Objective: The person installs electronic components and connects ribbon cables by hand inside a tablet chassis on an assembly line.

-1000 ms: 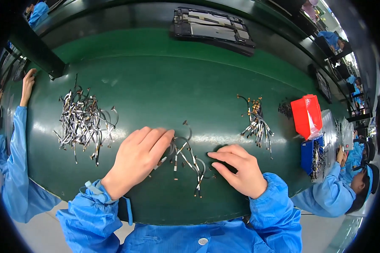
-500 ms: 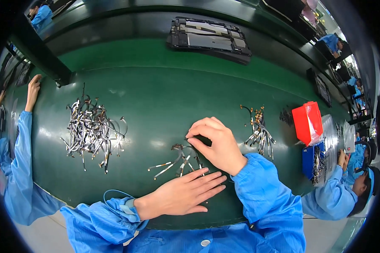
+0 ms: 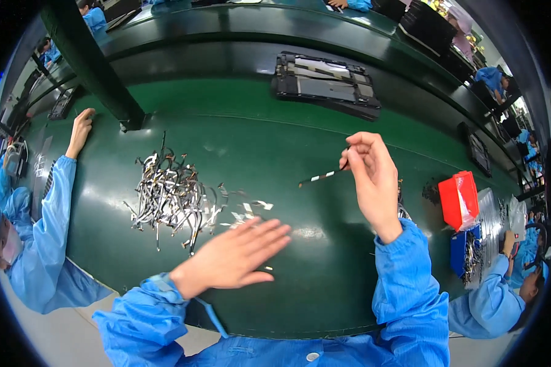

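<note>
From my remote seat I have the right hand on the right of the green table, thumb and fingers pinched together on one end of a thin dark cable. The cable's free end points out to the left, with white bands along it. I see the left hand well apart from the right one, palm down, its fingers straight and a little spread, with no cable in its grasp that I can make out. I cannot tell whether its palm touches the table.

Just past the left fingertips I have a few loose cables, blurred, beside a big tangled cable pile. A smaller bunch of cables is mostly hidden behind my right wrist. Farther right I see dark bits, a red bin and, near it, a blue bin with cables in it. Beyond the hands I get a flat dark device, and at my left a co-worker's hand near a dark post.
</note>
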A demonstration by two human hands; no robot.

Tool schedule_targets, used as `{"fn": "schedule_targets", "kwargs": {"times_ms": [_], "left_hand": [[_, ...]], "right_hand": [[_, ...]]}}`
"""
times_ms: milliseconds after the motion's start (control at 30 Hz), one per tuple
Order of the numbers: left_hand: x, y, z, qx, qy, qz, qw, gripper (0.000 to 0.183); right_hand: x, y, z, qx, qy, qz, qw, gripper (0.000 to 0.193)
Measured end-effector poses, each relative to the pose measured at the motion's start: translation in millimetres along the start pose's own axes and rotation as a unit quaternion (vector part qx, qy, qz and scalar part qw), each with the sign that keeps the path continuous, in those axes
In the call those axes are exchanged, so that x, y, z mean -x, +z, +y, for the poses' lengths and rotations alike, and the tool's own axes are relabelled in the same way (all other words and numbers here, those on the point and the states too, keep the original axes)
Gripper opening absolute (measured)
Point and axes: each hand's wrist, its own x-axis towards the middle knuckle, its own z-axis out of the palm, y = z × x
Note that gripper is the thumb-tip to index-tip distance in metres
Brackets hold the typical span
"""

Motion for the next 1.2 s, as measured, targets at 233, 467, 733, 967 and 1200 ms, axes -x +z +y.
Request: {"fn": "schedule_targets", "kwargs": {"times_ms": [233, 467, 733, 967, 1200], "left_hand": [[42.2, -38.1, -13.7, -0.048, -0.147, 0.115, 0.981, 0.046], [-44.5, -43.9, 64.0, 0.552, -0.23, 0.077, 0.798, 0.034], [-65.1, -33.2, 77.8, 0.651, -0.235, 0.047, 0.72, 0.027], [-75.5, -49.7, 97.3, 0.415, -0.126, 0.09, 0.897, 0.019], [-78.1, -45.2, 108.5, 0.516, -0.148, 0.096, 0.838, 0.03]], "right_hand": [[28.0, -25.2, -41.4, -0.012, 0.041, -0.154, 0.987, 0.022], [50.0, -37.5, -54.4, 0.089, -0.024, -0.168, 0.982, 0.031], [83.3, -52.5, -63.1, 0.237, -0.257, -0.06, 0.935, 0.03], [103.7, -68.6, -58.9, 0.12, -0.188, -0.114, 0.968, 0.024], [111.0, -77.1, -61.4, 0.135, -0.163, -0.034, 0.977, 0.02]]}}
